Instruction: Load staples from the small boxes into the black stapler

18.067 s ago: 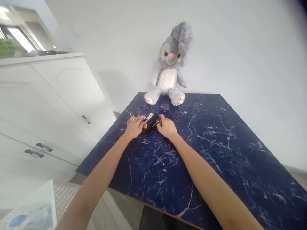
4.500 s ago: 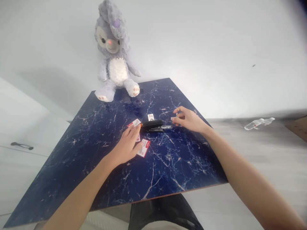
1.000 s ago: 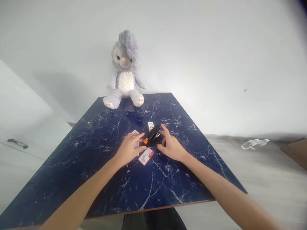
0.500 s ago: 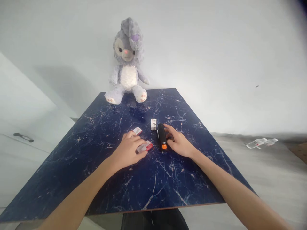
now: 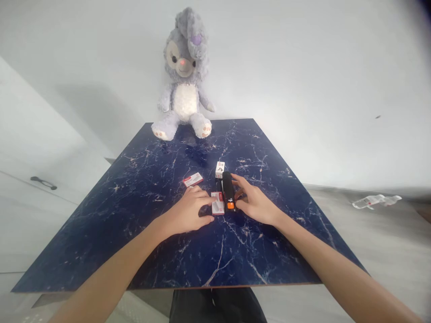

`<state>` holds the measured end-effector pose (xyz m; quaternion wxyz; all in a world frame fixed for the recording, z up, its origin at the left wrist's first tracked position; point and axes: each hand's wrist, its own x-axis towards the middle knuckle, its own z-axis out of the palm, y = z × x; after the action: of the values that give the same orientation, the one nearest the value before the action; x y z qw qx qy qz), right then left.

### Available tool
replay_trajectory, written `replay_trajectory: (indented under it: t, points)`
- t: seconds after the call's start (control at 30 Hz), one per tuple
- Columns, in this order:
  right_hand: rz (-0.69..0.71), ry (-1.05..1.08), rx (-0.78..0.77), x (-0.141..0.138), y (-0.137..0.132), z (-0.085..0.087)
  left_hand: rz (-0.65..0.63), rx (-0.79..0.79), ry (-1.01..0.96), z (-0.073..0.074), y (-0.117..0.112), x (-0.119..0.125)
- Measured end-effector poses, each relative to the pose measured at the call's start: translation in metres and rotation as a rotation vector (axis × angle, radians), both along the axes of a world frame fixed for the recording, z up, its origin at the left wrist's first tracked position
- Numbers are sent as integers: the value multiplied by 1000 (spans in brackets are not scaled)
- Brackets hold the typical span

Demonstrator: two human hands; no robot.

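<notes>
My left hand (image 5: 190,210) is palm down over the table with its fingers spread. Its fingertips reach the left edge of a small red-and-white box (image 5: 218,204) lying flat. Just beyond that hand's knuckles lies another red-and-white box (image 5: 193,180), set at a slant. A black stapler (image 5: 228,190) with an orange patch at its near end sits right beside the first box. Along the stapler's right side, my right hand (image 5: 256,202) rests with fingers apart and slightly bent, touching it but not wrapped round it. A small white box (image 5: 220,169) stands at the stapler's far end.
The dark blue marble-patterned table (image 5: 161,264) runs up to a pale wall. A grey plush toy (image 5: 185,72) sits at its far edge. To the right, a clear plastic bottle (image 5: 368,201) lies on the floor. A white cabinet door with a dark handle (image 5: 43,182) is at left.
The near red-and-white box has turned straight and moved right, against the stapler. My left hand has come off the slanted box. The stapler has shifted slightly left. The camera view has moved a little.
</notes>
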<state>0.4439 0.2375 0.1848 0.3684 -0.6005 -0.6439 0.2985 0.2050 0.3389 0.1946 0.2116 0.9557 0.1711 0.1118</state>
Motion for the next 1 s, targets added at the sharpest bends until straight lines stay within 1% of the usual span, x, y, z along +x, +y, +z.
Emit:
replay_trajectory:
  t: [0.1,0.2,0.27,0.33,0.4,0.47,0.53,0.6,0.67,0.77,0.83,0.9,1.0]
  points:
    - [9,-3,-21,1,0,0,1,-23,-7,8,7,-9]
    - [17,-12,-32,3,0,0,28,-8,4,17,16,-19]
    - [11,-29,-27,4,0,-1,43,1,5,18,17,-20]
    - [2,-40,-23,4,1,-1,37,4,-9,11,13,-14]
    - [-3,-39,-22,3,1,-1,36,8,-29,-1,6,-4]
    - [0,-36,-21,3,1,-1,64,11,-38,-10,0,5]
    - [7,-40,-21,3,1,-1,80,9,-30,-13,-1,9]
    - [8,-47,-22,3,1,-2,50,0,1,-8,4,3]
    - [8,-54,-24,4,1,-2,6,-12,39,3,14,-9]
    - [10,-71,-25,5,1,-3,14,-31,92,14,34,-31]
    - [5,-87,-26,5,2,-2,51,-31,137,16,47,-42]
    - [1,-92,-29,5,2,-2,79,-23,153,14,54,-47]
    - [10,-78,-26,4,2,-2,106,-32,107,13,50,-41]
